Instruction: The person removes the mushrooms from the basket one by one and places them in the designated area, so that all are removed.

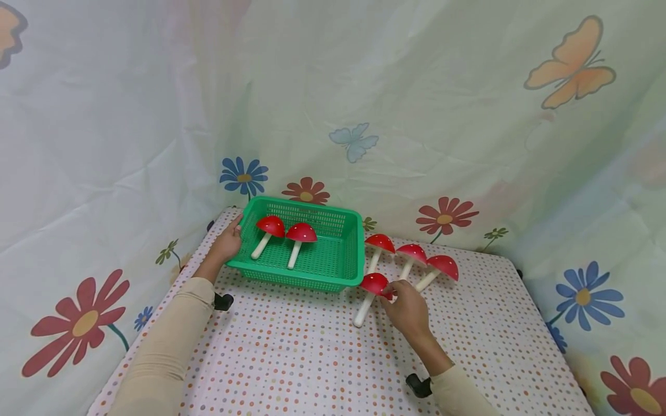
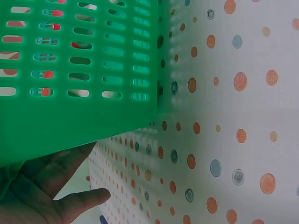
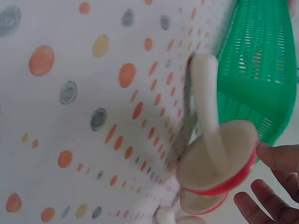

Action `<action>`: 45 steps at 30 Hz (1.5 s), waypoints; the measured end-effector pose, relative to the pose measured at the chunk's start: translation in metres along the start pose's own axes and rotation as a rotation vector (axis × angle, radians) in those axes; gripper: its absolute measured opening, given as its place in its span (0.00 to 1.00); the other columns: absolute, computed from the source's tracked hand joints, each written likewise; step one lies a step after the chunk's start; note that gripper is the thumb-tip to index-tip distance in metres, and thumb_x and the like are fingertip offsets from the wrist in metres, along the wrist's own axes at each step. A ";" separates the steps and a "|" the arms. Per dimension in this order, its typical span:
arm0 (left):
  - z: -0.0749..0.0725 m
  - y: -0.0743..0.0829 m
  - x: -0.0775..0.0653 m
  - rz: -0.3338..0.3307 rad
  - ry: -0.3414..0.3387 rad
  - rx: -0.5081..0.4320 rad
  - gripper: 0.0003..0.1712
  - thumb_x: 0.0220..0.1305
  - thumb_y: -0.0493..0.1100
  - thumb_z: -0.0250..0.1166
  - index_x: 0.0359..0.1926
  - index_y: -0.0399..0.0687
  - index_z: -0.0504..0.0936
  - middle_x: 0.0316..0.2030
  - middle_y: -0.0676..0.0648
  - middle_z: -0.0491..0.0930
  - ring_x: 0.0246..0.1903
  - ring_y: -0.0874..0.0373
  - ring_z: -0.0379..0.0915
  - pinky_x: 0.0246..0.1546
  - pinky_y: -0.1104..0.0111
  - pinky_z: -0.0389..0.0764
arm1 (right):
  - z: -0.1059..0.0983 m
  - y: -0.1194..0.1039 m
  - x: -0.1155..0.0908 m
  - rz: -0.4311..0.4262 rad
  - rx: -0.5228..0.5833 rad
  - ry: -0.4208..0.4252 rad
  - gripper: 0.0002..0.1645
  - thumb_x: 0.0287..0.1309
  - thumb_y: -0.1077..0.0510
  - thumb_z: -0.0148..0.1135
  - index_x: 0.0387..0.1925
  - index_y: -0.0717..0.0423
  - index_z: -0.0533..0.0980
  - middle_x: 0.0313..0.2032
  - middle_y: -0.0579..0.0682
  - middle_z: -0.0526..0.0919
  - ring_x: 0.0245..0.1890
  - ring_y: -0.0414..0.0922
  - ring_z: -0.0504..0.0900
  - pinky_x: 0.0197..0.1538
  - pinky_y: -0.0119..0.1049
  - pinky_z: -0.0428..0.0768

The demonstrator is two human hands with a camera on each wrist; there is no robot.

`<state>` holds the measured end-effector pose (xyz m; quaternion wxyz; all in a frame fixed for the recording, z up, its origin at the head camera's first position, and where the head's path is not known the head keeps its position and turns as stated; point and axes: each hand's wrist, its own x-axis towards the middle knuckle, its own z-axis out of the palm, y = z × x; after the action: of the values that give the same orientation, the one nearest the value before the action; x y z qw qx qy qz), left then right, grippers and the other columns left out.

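Observation:
Two toy mushrooms with white-dotted red caps and pale stems, one at the left (image 1: pixel 270 226) and one beside it (image 1: pixel 302 232), lie in the green plastic basket (image 1: pixel 291 279). My left hand (image 1: pixel 227 240) is at the basket's left end, its straight fingers (image 2: pixel 63 170) against the outside and the thumb apart. At the basket's near right corner, my right hand (image 1: pixel 408 309) pinches the cap edge of another toy mushroom (image 1: pixel 373 282). That mushroom's stem points toward me, close over the table. In the right wrist view its hollow cream underside (image 3: pixel 238 144) shows, with the other fingertips (image 3: pixel 243 200) off the cap.
Three more toy mushrooms lie right of the basket: one near its wall (image 1: pixel 380 242), a middle one (image 1: pixel 413 253) and a right one (image 1: pixel 444 267). The table has a dotted cloth (image 1: pixel 291 352). A curtain (image 1: pixel 442 133) with flowers and butterflies hangs behind and at both sides.

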<state>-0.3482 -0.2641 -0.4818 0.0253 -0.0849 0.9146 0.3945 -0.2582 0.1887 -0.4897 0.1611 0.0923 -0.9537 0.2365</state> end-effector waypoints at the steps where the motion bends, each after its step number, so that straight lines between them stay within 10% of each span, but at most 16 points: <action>1: -0.001 0.000 0.000 -0.002 0.001 0.000 0.30 0.81 0.51 0.27 0.79 0.60 0.39 0.78 0.38 0.45 0.75 0.33 0.43 0.72 0.38 0.50 | -0.002 -0.001 0.000 -0.005 0.006 0.009 0.10 0.47 0.61 0.77 0.33 0.55 0.84 0.37 0.52 0.86 0.37 0.51 0.85 0.34 0.42 0.82; 16: -0.013 -0.004 -0.003 -0.023 0.014 0.001 0.30 0.81 0.52 0.27 0.79 0.61 0.38 0.77 0.38 0.45 0.75 0.34 0.43 0.72 0.39 0.50 | -0.024 -0.026 0.022 -0.051 0.087 0.102 0.13 0.47 0.59 0.78 0.35 0.58 0.84 0.37 0.55 0.88 0.39 0.55 0.88 0.36 0.49 0.85; 23: -0.014 -0.008 0.000 -0.034 0.019 -0.013 0.30 0.80 0.53 0.27 0.79 0.62 0.39 0.78 0.39 0.45 0.75 0.34 0.42 0.73 0.40 0.49 | -0.017 -0.064 0.046 -0.088 0.195 0.012 0.15 0.50 0.56 0.76 0.38 0.58 0.84 0.42 0.55 0.87 0.43 0.56 0.87 0.42 0.52 0.85; 36: -0.006 -0.009 0.002 -0.025 0.027 -0.049 0.30 0.81 0.53 0.28 0.79 0.61 0.41 0.78 0.38 0.46 0.75 0.35 0.43 0.73 0.41 0.50 | 0.059 -0.134 0.109 -0.015 0.493 -0.360 0.41 0.54 0.56 0.74 0.68 0.53 0.67 0.66 0.60 0.71 0.64 0.61 0.73 0.58 0.52 0.80; 45: 0.003 -0.005 0.006 -0.006 0.021 -0.038 0.30 0.81 0.54 0.29 0.79 0.61 0.42 0.77 0.38 0.49 0.74 0.35 0.47 0.72 0.41 0.53 | 0.103 -0.135 0.136 0.306 0.875 -0.346 0.47 0.55 0.69 0.69 0.74 0.54 0.59 0.72 0.65 0.58 0.65 0.65 0.69 0.60 0.53 0.78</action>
<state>-0.3534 -0.2664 -0.4884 0.0154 -0.0920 0.9069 0.4108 -0.3781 0.0076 -0.4710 -0.0901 0.0482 -0.7805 0.6168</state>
